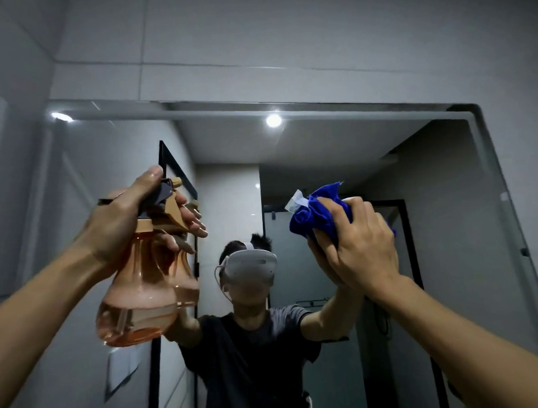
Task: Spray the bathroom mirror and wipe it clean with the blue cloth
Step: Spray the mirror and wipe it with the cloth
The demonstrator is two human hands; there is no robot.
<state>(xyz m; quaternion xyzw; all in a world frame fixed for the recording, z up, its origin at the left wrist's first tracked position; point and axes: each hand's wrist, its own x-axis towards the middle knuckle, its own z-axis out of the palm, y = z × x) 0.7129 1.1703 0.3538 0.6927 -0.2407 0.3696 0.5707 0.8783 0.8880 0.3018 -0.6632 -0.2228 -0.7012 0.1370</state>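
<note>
You are gripping a translucent peach plastic spray bottle (142,281) in your left hand (122,221), fingers wrapping its neck and trigger; partly full, it is likely sloshing and bottom-heavy, so hold the neck. Your right hand (363,246) is clenching the bunched soft blue cloth (317,214) against the wall-mounted bathroom mirror (444,197), right of the bottle.

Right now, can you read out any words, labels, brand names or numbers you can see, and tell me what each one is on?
No text can be read in this view.
White tag on the blue cloth: any print is too blurred to read.
Spray bottle: no label or lettering shows.
White headset reflected in the mirror: no marking legible.
</note>
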